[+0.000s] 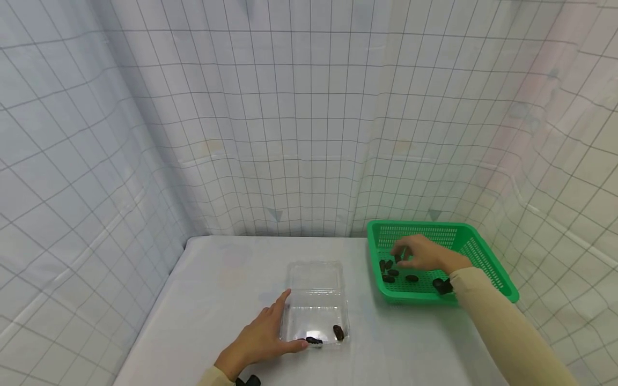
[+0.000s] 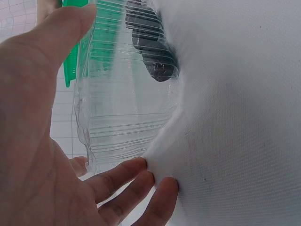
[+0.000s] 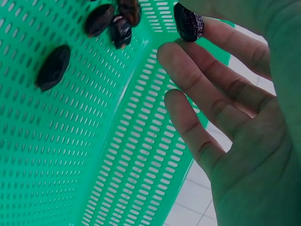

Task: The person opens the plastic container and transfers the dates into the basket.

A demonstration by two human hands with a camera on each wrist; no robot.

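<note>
The left hand lies open against a clear plastic box. Beyond its fingertips, a dark date sits inside. A green basket shows past the thumb.

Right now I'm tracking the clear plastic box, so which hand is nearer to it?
Left. The left hand rests against the clear plastic box at its left edge. The right hand is apart, over the green basket, pinching a dark date.

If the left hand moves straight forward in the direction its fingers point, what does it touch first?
Probably nothing new: the left hand already rests against the clear plastic clamshell box, so it would slide along its left wall. Beyond lies bare table, though depth is uncertain.
</note>
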